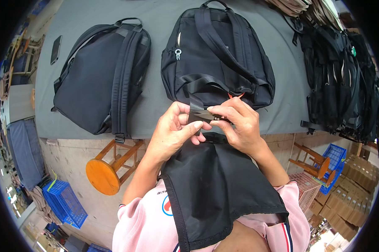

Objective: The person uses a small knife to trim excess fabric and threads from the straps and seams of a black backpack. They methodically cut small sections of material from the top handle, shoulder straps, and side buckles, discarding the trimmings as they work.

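A black backpack [189, 63] lies on the grey-covered table in front of me, its shoulder straps facing up. From its lower end a black webbing strap [195, 100] runs to my hands. My left hand [172, 131] pinches the strap end between thumb and fingers. My right hand [244, 128] is closed around a small dark, shiny tool that looks like thread snips [203, 115], its blade lying against the strap end. Orange bits show just beyond my right knuckles; what they belong to is unclear. My fingers partly hide the tool and the strap end.
Another black backpack [93, 75] lies to the left, near a phone [56, 49]. More black bags [334, 75] are piled at the right. Wooden stools [102, 176] and blue crates [65, 203] stand below the table edge, with cardboard boxes [344, 201] at right.
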A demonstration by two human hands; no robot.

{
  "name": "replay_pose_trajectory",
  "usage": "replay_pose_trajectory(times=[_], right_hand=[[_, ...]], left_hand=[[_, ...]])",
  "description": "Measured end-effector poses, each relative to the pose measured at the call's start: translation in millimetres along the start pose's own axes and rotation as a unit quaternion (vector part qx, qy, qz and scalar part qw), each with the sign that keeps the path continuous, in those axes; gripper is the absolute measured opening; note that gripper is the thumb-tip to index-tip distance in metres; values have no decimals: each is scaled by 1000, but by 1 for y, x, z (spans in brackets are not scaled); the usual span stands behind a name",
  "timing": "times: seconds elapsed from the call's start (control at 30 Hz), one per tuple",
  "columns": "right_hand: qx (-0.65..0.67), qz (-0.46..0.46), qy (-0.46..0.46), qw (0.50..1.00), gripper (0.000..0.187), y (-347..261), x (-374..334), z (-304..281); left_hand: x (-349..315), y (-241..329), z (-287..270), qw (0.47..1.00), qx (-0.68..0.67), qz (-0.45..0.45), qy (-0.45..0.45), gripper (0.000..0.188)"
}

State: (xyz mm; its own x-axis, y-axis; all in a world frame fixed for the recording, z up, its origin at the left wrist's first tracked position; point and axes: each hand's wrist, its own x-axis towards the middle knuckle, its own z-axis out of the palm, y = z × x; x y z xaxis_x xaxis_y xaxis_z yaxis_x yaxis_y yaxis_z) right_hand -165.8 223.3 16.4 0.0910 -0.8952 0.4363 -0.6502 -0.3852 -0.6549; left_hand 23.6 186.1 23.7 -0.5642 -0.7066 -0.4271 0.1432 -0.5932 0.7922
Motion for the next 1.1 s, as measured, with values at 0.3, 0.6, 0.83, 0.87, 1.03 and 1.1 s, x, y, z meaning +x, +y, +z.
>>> replay_pose_trajectory(times=[0.3, 0.6, 0.83, 0.87, 1.03, 1.1], right_hand=[[31, 27, -1, 999, 26, 1, 2, 4], [149, 81, -100, 980, 48, -15, 5, -8], [191, 13, -63, 979, 57, 2, -4, 12], [202, 18, -74, 976, 59, 1, -3, 10], [182, 43, -145, 972, 62, -2, -3, -2], [153, 48, -136, 978, 61, -1, -6, 0]], left_hand=[[1, 3, -5, 1000, 12, -17, -13, 23], [1, -2, -7, 986, 164, 38, -17, 19], [1, 8, -13, 987, 97, 17, -130, 50], [1, 6, -18, 989, 80, 6, -126, 49], [5, -6, -23, 982, 126, 9, -142, 37], [10, -10, -21, 981, 142, 0, -132, 31]])
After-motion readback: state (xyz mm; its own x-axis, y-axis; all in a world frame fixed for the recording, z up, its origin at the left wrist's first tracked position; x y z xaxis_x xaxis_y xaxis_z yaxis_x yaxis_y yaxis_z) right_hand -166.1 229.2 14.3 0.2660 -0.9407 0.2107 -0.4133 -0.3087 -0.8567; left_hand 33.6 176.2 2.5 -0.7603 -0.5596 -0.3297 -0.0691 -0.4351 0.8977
